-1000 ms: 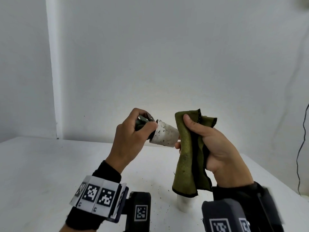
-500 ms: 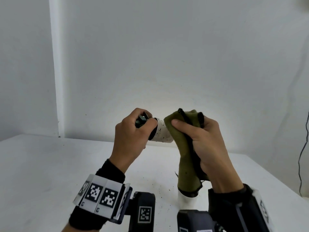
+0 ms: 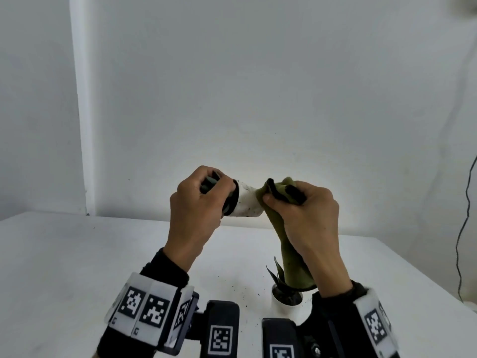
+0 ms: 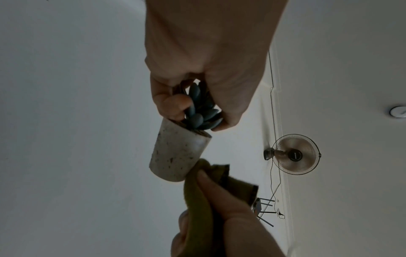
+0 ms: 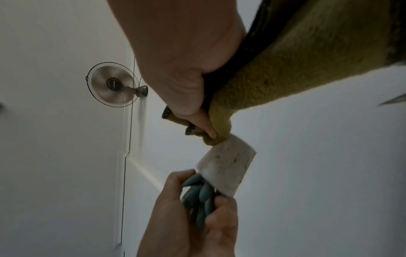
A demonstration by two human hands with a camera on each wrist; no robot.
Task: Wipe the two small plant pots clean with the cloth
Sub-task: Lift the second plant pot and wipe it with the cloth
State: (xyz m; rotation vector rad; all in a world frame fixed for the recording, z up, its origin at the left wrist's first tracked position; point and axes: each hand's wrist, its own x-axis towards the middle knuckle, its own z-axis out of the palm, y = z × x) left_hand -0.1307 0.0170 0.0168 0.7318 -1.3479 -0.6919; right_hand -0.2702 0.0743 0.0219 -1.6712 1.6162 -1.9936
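Note:
My left hand [image 3: 198,200] holds a small white pot [image 3: 247,202] on its side in the air, fingers curled round its blue-green succulent [image 4: 201,111] at the rim. The pot [image 4: 175,153] [image 5: 228,165] is speckled with dirt. My right hand [image 3: 302,210] grips an olive-green cloth [image 3: 278,192] and presses a bunched part of it against the pot's base end. The rest of the cloth [image 5: 296,66] hangs down below the hand. A second white pot [image 3: 286,304] with a dark spiky plant stands on the table under the cloth's lower end.
The white table [image 3: 64,267] carries scattered soil specks near the standing pot. A white wall is close behind. A black cable [image 3: 464,228] hangs at the right. A wall fan [image 4: 295,154] and a stool show in the wrist views.
My right hand has brought the cloth left against the pot's base and closed over it, turning knuckles up. The left hand has kept the pot in much the same place.

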